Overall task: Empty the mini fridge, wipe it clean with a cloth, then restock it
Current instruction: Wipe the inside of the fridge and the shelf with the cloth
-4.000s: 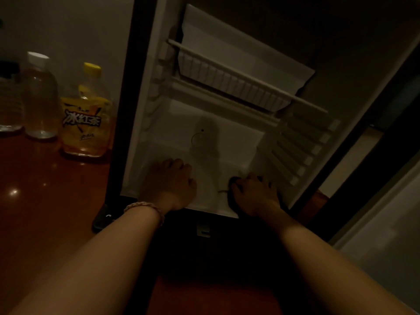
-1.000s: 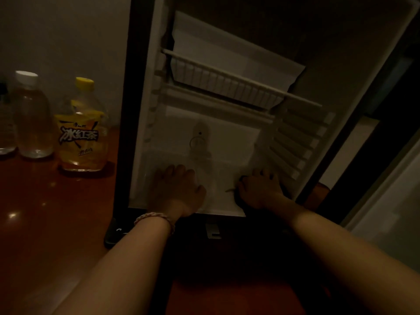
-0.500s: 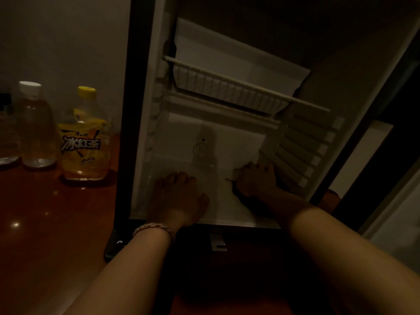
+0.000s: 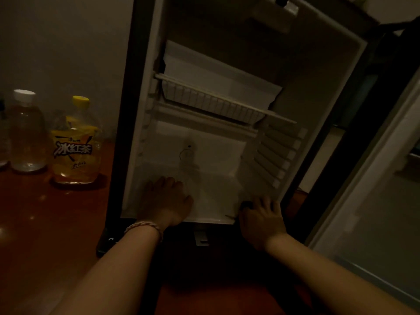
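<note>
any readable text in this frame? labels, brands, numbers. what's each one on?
"冰红茶": large characters on the yellow label of the yellow-capped bottle left of the mini fridge.
Small print above and below those characters: too small and dark to read.
Clear bottle with white cap: no readable label.
Round fitting on the fridge's back wall: no legible marking.

The mini fridge [image 4: 318, 92] stands open, its door [image 4: 375, 212] swung out to the right, a wire shelf [image 4: 216, 98] across its middle. Both hands lie on its floor: left hand [image 4: 166, 201] at front left, right hand [image 4: 261, 220] on a cloth [image 4: 246, 204] at the front right corner. Left of the fridge, an iced tea bottle [image 4: 75, 144] stands just right of a water bottle [image 4: 26, 133].
</note>
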